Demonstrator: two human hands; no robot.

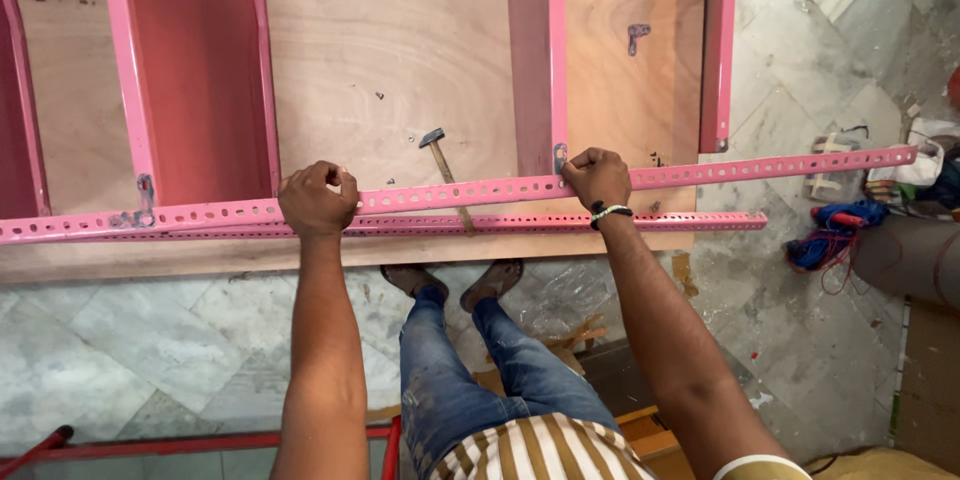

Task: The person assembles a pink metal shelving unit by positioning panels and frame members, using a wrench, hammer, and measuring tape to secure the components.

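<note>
Both hands grip long pink perforated steel angle bar lying across big plywood sheet w/ pink shelf frame: left hand & right hand fisted on it; keep level, clear of small wood-handled hammer.

A long slotted angle bar lies across the near edge of a plywood board on the floor. A hammer rests on the board between the hands, its handle under the bar; a cable bundle lies right of the board
</note>
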